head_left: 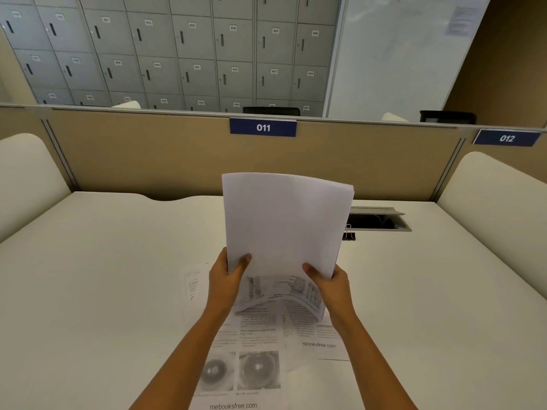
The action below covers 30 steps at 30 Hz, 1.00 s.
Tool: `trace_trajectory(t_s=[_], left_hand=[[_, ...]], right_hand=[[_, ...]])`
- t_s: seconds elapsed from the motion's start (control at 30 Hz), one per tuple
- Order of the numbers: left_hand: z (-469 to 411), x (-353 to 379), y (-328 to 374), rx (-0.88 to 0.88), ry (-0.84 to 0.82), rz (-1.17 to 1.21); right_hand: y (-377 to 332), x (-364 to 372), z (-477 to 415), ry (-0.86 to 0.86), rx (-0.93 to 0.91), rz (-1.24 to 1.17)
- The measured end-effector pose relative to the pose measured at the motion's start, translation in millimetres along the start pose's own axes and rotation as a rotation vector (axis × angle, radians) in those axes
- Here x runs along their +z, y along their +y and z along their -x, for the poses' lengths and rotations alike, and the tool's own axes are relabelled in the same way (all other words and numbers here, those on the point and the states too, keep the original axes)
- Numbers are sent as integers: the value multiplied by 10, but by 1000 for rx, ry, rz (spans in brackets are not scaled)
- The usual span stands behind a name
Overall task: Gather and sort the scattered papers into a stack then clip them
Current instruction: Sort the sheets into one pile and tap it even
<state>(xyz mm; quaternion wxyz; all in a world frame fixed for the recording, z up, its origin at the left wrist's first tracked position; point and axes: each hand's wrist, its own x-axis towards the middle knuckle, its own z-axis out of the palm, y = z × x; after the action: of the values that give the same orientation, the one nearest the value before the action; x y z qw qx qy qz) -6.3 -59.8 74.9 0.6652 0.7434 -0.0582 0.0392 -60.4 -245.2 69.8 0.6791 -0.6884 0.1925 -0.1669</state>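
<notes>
Centre frame, over the white tabletop [103,276]: stack of papers [284,226] held upright, blank face to camera, bottom edge just above the surface. Step in hand, my read: jogging the stack square.

To do it well:
- Drop the bottom edge onto a bare patch of tabletop, not onto the loose sheets [245,368] lying flat below it in the lower middle of the frame.
- Tap, rotate to a long edge, tap again.
- Ease the pinch on each tap so the sheets can slide level.

Left hand [228,276] and right hand [331,282] each grip a lower corner, thumb on the front face, fingers curled behind. At least three printed sheets are left to gather before clipping. Binder clip [348,233] sits just right of the stack, near the cable hatch [379,220], partly hidden by the paper.

Materials:
- Tabletop: matte, smooth, flat, so paper should slide easily.
- Paper: thin and floppy. Top edge bows, right edge slightly fanned.
- Stack bottom: blurred, probably printed pages curling toward camera.
- Clip: small, black body, wire handles.
</notes>
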Motion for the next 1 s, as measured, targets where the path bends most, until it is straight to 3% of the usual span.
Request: trace_trajectory(t_s=[0.6, 0.77, 1.0], left_hand=[[-72, -127, 22, -3, -72, -37], [-111, -240, 48, -162, -181, 77], [-111, -289, 190, -384, -319, 276]], right_hand=[[-61, -138, -66, -157, 0, 43], [-221, -227, -50, -293, 40, 0], [-245, -240, -26, -299, 75, -65]])
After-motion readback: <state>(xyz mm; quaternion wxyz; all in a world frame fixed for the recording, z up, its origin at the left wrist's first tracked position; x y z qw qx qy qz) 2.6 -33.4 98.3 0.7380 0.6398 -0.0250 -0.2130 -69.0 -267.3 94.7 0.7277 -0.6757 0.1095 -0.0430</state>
